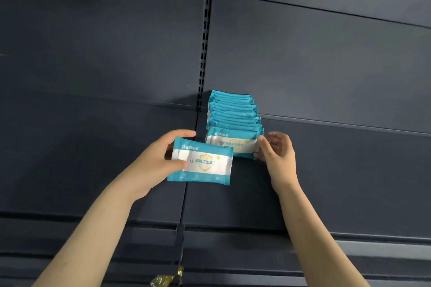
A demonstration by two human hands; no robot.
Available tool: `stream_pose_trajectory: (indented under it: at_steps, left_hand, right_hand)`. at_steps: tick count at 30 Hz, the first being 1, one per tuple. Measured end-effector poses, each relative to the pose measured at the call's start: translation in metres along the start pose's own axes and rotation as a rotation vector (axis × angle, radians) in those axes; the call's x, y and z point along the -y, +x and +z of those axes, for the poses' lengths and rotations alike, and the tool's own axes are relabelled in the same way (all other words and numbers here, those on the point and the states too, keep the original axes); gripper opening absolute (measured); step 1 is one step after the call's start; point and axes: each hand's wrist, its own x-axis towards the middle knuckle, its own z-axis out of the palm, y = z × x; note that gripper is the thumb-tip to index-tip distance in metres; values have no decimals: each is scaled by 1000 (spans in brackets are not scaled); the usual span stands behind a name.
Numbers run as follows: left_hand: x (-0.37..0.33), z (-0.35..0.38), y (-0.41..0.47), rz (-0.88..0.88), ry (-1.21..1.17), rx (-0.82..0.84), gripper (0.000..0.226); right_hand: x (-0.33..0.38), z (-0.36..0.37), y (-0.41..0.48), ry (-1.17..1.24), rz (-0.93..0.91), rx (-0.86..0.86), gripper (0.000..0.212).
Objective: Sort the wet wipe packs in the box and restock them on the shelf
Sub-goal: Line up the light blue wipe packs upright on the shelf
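A row of several teal and white wet wipe packs (233,114) stands upright on the dark shelf (326,170), running back toward the rear panel. My right hand (277,149) pinches the right edge of the front pack (233,144) in that row. My left hand (161,158) grips the left end of another wet wipe pack (203,162), held face-up just in front and to the left of the row. The box is not in view.
A slotted upright post (205,37) splits the dark back panel into two bays. The shelf's front lip (256,235) runs across below my forearms. A crumpled gold wrapper (166,279) lies at the bottom edge.
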Motion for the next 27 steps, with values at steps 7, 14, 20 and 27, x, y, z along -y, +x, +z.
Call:
stream_pose_trajectory:
  at_steps: [7,14,20,27]
  left_hand:
    - [-12,33,29,269,381,8,47]
    - [1,51,62,532,721,-155,36]
    - [13,57,68,637,852,-350,41]
    - [23,49,67,652,850,-299,46]
  right_hand:
    - [4,-23,-12,-17,-23,-2,17]
    - [1,-21,-16,-382,-132,216,18]
    - [-2,-20,-15,-458,-180,194,22]
    - [1,-21,-17,-519,-169,207,30]
